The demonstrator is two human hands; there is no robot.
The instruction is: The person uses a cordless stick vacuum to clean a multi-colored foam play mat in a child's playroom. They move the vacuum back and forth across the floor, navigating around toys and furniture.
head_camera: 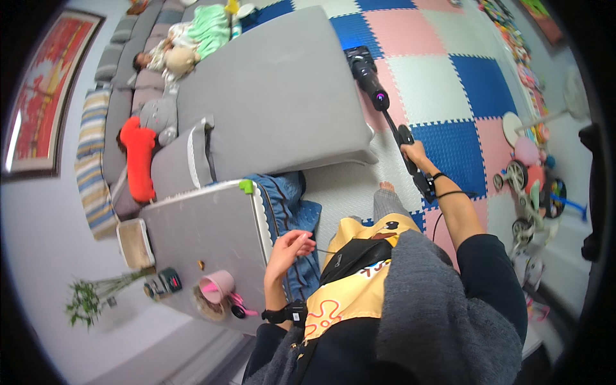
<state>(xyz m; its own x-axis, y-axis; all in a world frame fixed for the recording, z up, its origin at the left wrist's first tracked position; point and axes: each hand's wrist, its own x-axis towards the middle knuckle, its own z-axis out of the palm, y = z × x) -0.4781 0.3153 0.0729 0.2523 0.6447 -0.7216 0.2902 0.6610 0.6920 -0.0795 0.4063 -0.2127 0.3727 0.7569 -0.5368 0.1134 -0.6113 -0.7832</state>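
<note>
My right hand (415, 153) grips the handle of a black stick vacuum cleaner (368, 82). Its floor head (358, 54) rests on the puzzle-mat floor (426, 77) of pink, white and blue tiles, along the side of a large grey-covered bed or sofa section (284, 86). My left hand (293, 248) is raised with nothing in it, fingers loosely curled and apart, beside the edge of a grey-topped table (202, 231). Blue fabric (288, 202) hangs just past that hand. A yellow apron (346, 288) covers my front, and a bare foot (386, 186) shows below.
A person (144, 60) lies on the sofa under a green blanket (210, 29). A red cushion (138, 159) and a grey plush toy (159, 115) are nearby. On the table stands a pink cup (219, 284). At right are a child's tricycle (527, 192) and several toys.
</note>
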